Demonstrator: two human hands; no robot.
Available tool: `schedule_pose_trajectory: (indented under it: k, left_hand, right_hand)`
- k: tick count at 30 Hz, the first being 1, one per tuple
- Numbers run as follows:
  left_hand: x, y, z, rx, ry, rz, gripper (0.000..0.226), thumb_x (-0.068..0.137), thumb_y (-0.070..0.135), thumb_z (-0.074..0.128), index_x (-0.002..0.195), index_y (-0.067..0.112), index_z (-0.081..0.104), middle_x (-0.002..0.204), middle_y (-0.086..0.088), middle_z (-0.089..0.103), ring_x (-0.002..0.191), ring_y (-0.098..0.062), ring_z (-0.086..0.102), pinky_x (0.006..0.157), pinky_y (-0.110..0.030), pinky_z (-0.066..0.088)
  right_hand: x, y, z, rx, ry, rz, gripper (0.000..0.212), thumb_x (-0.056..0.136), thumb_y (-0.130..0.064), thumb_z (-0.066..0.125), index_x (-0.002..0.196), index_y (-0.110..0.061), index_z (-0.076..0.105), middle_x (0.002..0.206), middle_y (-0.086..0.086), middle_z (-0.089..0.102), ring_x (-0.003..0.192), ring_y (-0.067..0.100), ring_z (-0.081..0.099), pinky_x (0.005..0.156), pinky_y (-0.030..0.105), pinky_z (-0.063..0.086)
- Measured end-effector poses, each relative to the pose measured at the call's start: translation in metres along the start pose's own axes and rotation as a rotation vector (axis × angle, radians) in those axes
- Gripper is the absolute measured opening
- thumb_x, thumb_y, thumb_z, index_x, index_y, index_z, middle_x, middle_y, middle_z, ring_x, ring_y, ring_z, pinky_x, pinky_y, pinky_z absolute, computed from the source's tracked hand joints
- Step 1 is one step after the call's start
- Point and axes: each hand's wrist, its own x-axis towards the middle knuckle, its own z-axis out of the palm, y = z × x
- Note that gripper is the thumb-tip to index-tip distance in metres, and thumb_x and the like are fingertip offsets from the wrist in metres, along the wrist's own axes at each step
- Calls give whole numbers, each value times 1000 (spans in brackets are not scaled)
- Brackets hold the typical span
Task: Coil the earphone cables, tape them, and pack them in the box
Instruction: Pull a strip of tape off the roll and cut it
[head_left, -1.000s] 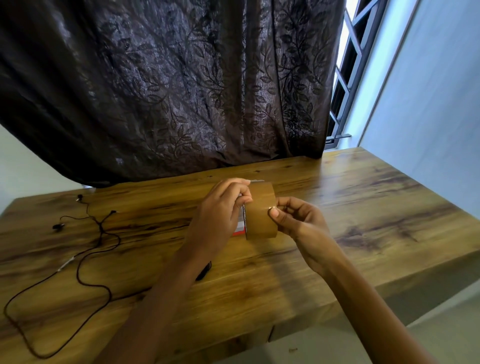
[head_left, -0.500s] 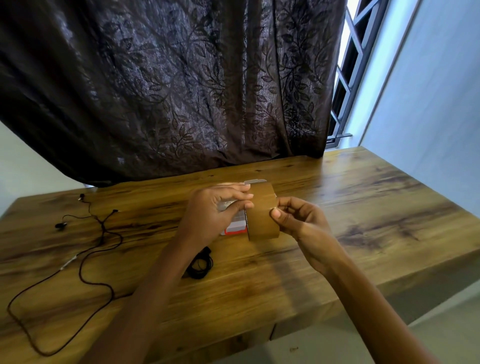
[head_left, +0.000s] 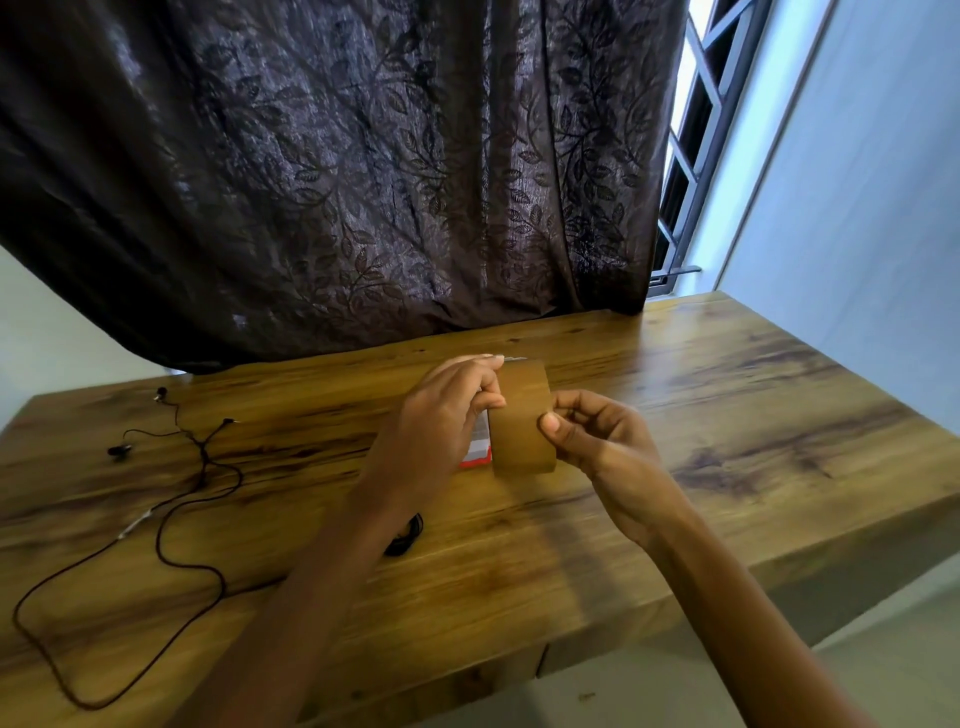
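A roll of brown packing tape (head_left: 521, 421) is held upright above the table between both hands. My right hand (head_left: 592, 439) grips its right side, thumb on the outer face. My left hand (head_left: 441, 421) pinches the roll's left edge with curled fingers. Behind the roll a small box (head_left: 479, 452) with a red and white side lies on the table, mostly hidden. A coiled black earphone cable (head_left: 408, 538) lies under my left forearm. A second black earphone cable (head_left: 171, 499) sprawls uncoiled at the left.
The wooden table (head_left: 727, 467) has its front edge near me and its right edge by a pale wall. A dark leaf-patterned curtain (head_left: 363, 182) hangs behind the table. A barred window (head_left: 691, 156) shows at the upper right.
My left fingers, stretched over the roll half a second ago, have curled back onto its left edge. The coiled cable is again mostly hidden by my forearm. The roll stays put.
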Motion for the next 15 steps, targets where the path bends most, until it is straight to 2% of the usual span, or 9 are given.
schedule_pose_trajectory:
  k: [3,7,12,15]
  left_hand:
    - [1,-2,4,30,-8,7,15,89,10,43,82,5,55,104,-15,65,107,-8,48,96,-1,28]
    - [3,-3,8,95,20,46,8,85,4,43,83,9,49,98,-14,62,100,-10,47,93,-7,32]
    - [4,0,13,32,82,-27,16,84,6,36,82,5,52,93,-11,60,93,-10,48,84,-13,39]
    - [4,2,14,-33,82,-96,20,87,15,34,84,7,52,94,-5,60,92,-8,50,81,-12,39]
  right_hand:
    - [-1,-1,0,-4,-6,4,27,71,-16,62,96,-7,62,82,-1,70,76,9,65,66,21,53]
    - [-3,0,0,-4,-9,10,25,70,-16,62,94,-8,62,80,-1,68,74,9,62,69,25,50]
    - [-5,1,4,0,3,-25,12,76,-7,59,88,-9,61,73,-5,69,69,4,63,62,17,51]
    - [-6,3,3,27,8,-26,17,77,-6,58,93,-5,61,72,-5,70,69,4,65,60,16,52]
